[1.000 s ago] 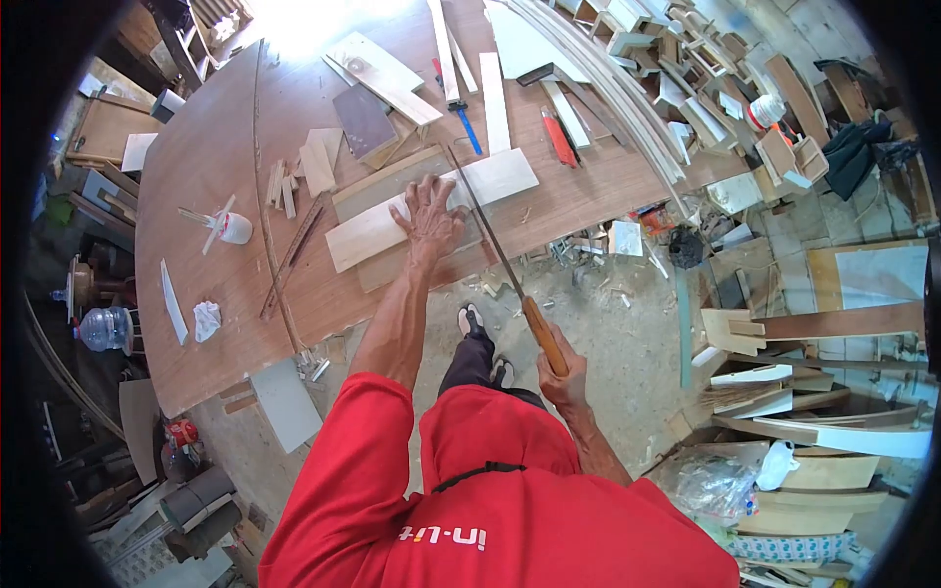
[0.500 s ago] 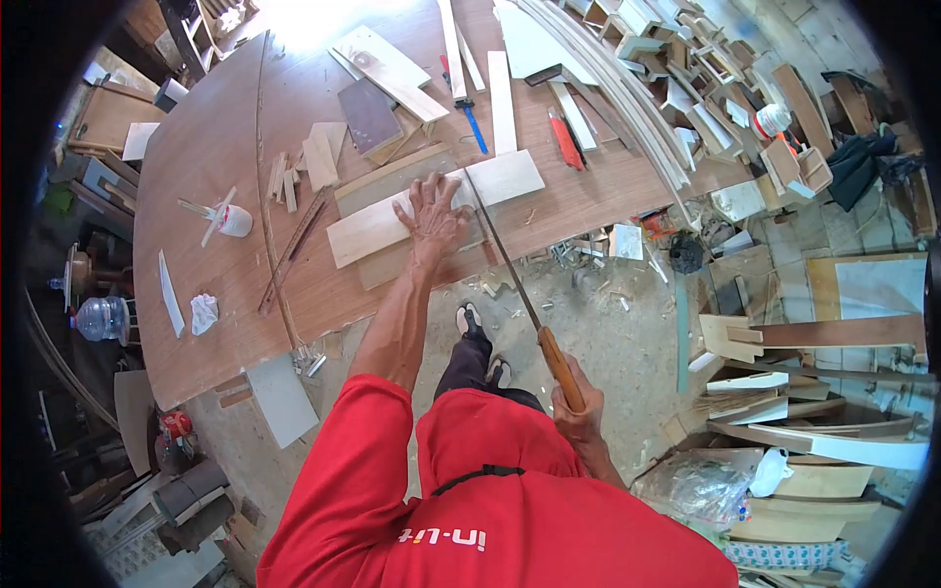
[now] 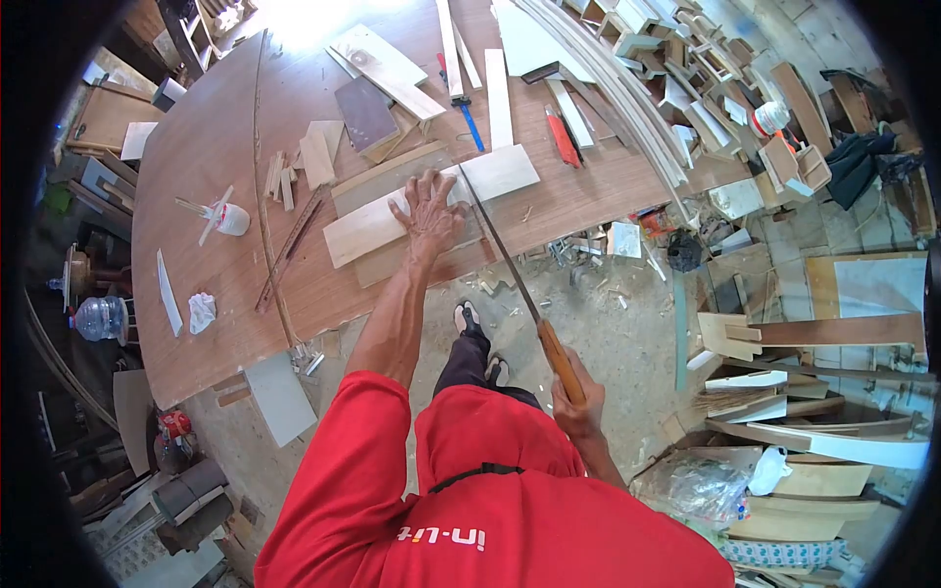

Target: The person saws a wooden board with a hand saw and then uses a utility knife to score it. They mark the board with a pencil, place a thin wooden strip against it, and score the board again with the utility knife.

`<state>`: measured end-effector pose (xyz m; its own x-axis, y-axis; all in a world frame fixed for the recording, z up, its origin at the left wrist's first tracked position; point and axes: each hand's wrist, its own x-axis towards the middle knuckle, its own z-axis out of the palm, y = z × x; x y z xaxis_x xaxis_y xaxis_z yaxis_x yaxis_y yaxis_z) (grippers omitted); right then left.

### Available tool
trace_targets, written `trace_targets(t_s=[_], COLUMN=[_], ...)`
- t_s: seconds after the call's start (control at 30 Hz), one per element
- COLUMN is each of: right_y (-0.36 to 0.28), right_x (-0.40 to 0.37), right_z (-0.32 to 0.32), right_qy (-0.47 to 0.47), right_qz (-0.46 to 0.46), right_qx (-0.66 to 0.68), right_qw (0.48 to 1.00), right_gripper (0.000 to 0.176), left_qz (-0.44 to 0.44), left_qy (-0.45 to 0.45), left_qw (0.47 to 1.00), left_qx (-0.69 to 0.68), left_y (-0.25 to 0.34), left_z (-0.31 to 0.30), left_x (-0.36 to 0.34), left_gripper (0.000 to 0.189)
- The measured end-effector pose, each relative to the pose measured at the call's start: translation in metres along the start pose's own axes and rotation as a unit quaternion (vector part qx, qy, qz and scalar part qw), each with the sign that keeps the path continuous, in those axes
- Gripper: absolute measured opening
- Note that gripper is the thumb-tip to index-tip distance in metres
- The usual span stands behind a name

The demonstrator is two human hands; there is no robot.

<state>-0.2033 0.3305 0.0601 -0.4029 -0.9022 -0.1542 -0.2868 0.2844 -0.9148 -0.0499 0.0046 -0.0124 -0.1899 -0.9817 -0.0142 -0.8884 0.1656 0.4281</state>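
My left hand [image 3: 431, 211] lies on a pale wooden board [image 3: 368, 230], fingers spread and pressing down on its top. Beneath that board is another flat wooden piece [image 3: 377, 269], partly hidden. A handsaw [image 3: 510, 260] with a wooden handle runs from my right hand up to the board, its blade crossing the board just right of my left fingers. My right hand [image 3: 580, 404] is closed around the saw's handle, low and in front of my body. Whether the blade has cut into the wood cannot be made out.
The brown tabletop [image 3: 211, 294] carries wood offcuts [image 3: 319, 157], a white cup with sticks [image 3: 231, 220], a red-handled tool [image 3: 562, 139] and a blue-barred clamp [image 3: 472, 127]. Long strips [image 3: 627, 98] lie along its right side. Scraps litter the floor [image 3: 627, 343].
The saw handle sits very slightly farther forward, toward the table. My left hand keeps its place on the board, and the whole view has shifted a little.
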Motion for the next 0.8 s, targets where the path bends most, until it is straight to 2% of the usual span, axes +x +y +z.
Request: trace_targets(t_s=[0.13,0.23,0.3,0.4,0.5,0.53,0.6,0.67,0.77,0.8], right_y=[-0.002,0.004,0.012,0.010,0.005,0.003,0.003,0.007,0.006,0.006], right_x=[0.047,0.035,0.011,-0.009,0.021,0.033,0.052,0.041,0.014,0.006], right_z=[0.028,0.026,0.013,0.002,0.016,0.019,0.031,0.028,0.008,0.005], right_qy=[0.001,-0.008,0.019,0.017,0.029,0.030,-0.023,-0.008,-0.034,-0.016], right_qz=[-0.048,-0.042,-0.077,-0.088,-0.108,-0.109,-0.020,-0.051,-0.005,-0.048], right_qx=[-0.004,0.017,-0.028,-0.011,-0.059,-0.059,-0.009,0.012,-0.056,-0.010], right_qw=[0.999,0.999,0.996,0.996,0.992,0.992,0.999,0.999,0.998,0.999], right_gripper=[0.054,0.054,0.054,0.054,0.053,0.053,0.048,0.048,0.047,0.050], left_qz=[0.004,0.002,0.001,-0.006,0.008,0.006,0.007,0.006,0.000,-0.004], left_qy=[0.005,0.008,0.017,0.004,0.016,0.012,0.013,0.015,0.006,0.008], left_qw=[1.000,1.000,1.000,1.000,1.000,1.000,1.000,1.000,1.000,1.000], left_qx=[0.004,-0.003,-0.005,-0.007,-0.007,-0.010,-0.008,-0.002,0.003,0.001], left_y=[-0.002,-0.002,0.000,0.000,0.001,0.002,-0.001,-0.001,-0.001,-0.001], left_z=[0.000,0.001,0.001,-0.002,0.002,0.001,-0.004,0.000,0.000,-0.001], left_x=[-0.003,-0.007,-0.005,-0.004,-0.004,-0.005,-0.002,-0.003,-0.002,-0.001], left_gripper=[0.057,0.056,0.056,0.055,0.056,0.056,0.056,0.056,0.056,0.056])
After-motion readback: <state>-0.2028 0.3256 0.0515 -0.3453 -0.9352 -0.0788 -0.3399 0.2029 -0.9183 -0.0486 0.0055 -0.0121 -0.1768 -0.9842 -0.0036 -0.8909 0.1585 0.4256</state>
